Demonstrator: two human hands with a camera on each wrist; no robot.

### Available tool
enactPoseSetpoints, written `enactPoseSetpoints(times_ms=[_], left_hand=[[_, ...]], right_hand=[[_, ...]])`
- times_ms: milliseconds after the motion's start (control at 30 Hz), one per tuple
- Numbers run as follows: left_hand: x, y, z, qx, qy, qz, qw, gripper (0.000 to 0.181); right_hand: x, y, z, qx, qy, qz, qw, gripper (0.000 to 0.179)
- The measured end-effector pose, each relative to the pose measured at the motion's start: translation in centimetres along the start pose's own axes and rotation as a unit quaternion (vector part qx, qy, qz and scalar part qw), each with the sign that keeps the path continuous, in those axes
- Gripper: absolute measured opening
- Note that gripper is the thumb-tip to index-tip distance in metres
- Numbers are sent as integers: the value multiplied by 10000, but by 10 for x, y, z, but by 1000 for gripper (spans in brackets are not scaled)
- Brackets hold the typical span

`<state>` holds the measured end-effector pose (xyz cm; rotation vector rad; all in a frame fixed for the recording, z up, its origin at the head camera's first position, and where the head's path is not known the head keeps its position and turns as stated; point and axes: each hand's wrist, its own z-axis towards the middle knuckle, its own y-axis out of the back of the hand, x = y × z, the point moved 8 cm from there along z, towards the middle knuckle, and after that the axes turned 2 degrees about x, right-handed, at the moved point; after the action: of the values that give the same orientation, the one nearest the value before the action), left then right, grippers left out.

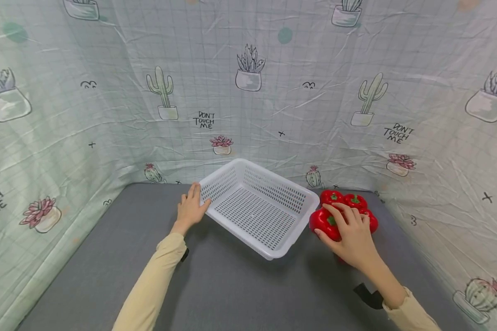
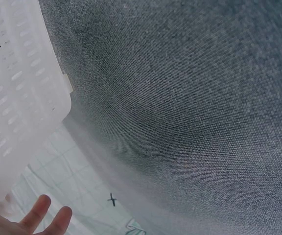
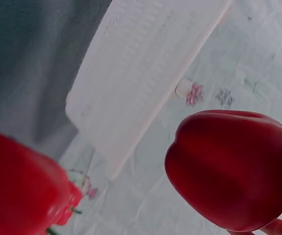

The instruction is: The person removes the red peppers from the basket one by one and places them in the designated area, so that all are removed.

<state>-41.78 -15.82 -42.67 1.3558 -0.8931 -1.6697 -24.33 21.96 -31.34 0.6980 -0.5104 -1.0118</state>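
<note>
A white plastic basket with slotted sides sits at the middle of the grey surface. At its left corner my left hand holds the rim between thumb and fingers; two fingertips extend at the lower edge of the left wrist view. My right hand grips a red bell pepper just right of the basket, its thumb on the near side and fingers over the top. In the right wrist view this pepper hangs before the backdrop, apart from the basket.
Several more red bell peppers cluster behind and beneath my right hand, close to the basket's right corner. A printed cloth backdrop stands behind and at both sides of the grey surface.
</note>
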Motion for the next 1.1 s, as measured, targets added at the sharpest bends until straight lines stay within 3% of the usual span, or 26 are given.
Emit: enactPoseSetpoints(times_ms=[233,400,500,600,1100], left_hand=[[-1,0,1,73,1,10,10000,71],[-2,1,1,85,-2,10,10000,72],[-2,1,1,95,7,-26,10000,71],[-2,1,1,112,10,-42,9999,71],[-2,2,-1,120,-8,-73,9999,71]], right_hand=[[-21,18,-17,-234,-278,-108,9993,59],[-35,30,-26,-500,-398,-132,9979,71],[-45,35,-31,-536,-560,-156,9969,62],[-55,38,-38,-559,-697,-164,9959,53],[-91,42,-60,-761,-1608,-297,9836,49]])
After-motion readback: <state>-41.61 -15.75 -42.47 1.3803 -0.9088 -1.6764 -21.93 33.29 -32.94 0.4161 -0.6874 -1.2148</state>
